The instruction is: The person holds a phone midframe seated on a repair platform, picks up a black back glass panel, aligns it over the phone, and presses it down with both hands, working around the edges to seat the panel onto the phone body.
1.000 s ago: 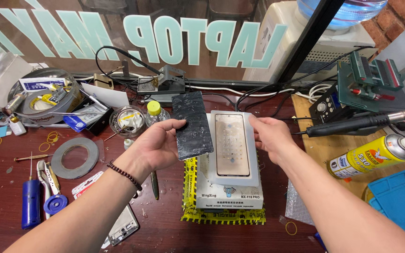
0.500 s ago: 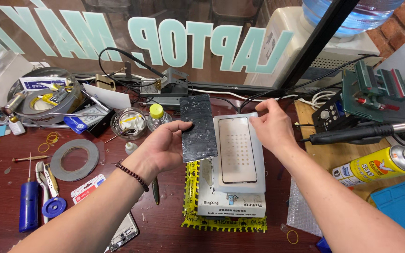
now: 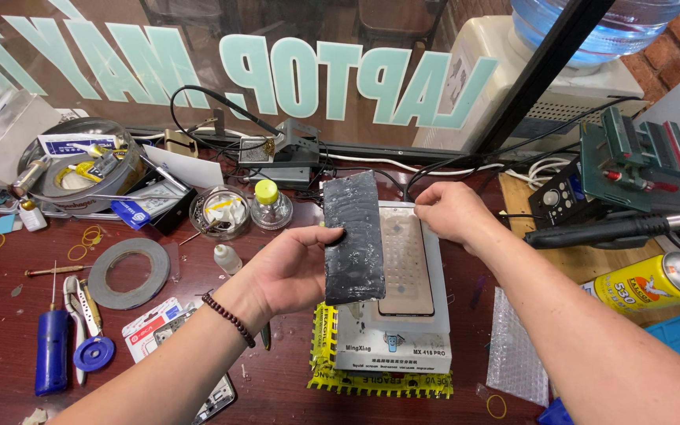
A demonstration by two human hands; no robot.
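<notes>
My left hand point(image 3: 286, 271) grips a dark, smeared phone screen panel point(image 3: 352, 236) by its left edge and holds it upright over the left side of a white screen-separator heating machine point(image 3: 393, 346). A brownish perforated pad point(image 3: 405, 264) lies on the machine's top. My right hand point(image 3: 449, 212) rests at the pad's far right corner, fingers pinched at its top edge. What the fingertips grip is hidden.
A roll of tape point(image 3: 129, 272), small glue bottle point(image 3: 228, 258), pliers point(image 3: 80, 307) and blue tool point(image 3: 51, 350) lie at left. A glass dish point(image 3: 223, 212) and yellow-capped bottle point(image 3: 269, 206) stand behind. A hot-air handle point(image 3: 607, 230), yellow spray can point(image 3: 647, 283) and bubble wrap point(image 3: 517, 356) are at right.
The dark panel has tilted more upright in my left hand. My right hand moved from the pad's right side up to its far right corner.
</notes>
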